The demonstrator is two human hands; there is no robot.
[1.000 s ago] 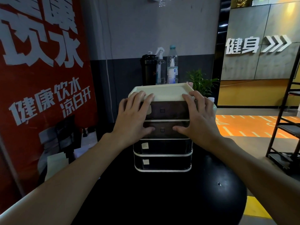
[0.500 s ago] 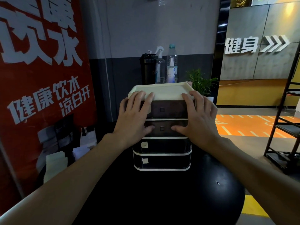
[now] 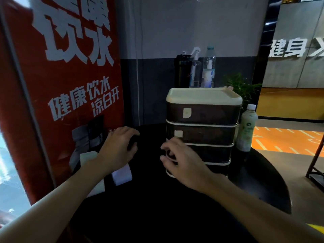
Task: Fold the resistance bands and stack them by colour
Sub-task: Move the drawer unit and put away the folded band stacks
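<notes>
No resistance band shows in the head view; the round black table point(image 3: 157, 207) is very dark. A stack of dark drawers with a cream lid point(image 3: 203, 99) stands at the table's back right. My left hand point(image 3: 117, 148) hovers low over the table to the left of the drawers, fingers loosely curled, with nothing visible in it. My right hand point(image 3: 182, 162) is just in front of the stack's lower left corner, fingers loosely curled and apart, also holding nothing I can see.
A pale bottle point(image 3: 247, 130) stands right of the drawers. Behind them are a black flask point(image 3: 182, 71), a water bottle point(image 3: 208, 67) and a plant point(image 3: 240, 86). A red banner point(image 3: 61, 85) fills the left. White cards point(image 3: 121, 174) lie near my left wrist. A black rack point(image 3: 315, 163) is at the right edge.
Both hands have come off the front of the drawer stack and dropped down and to the left. The view has swung left, so the stack now sits to the right.
</notes>
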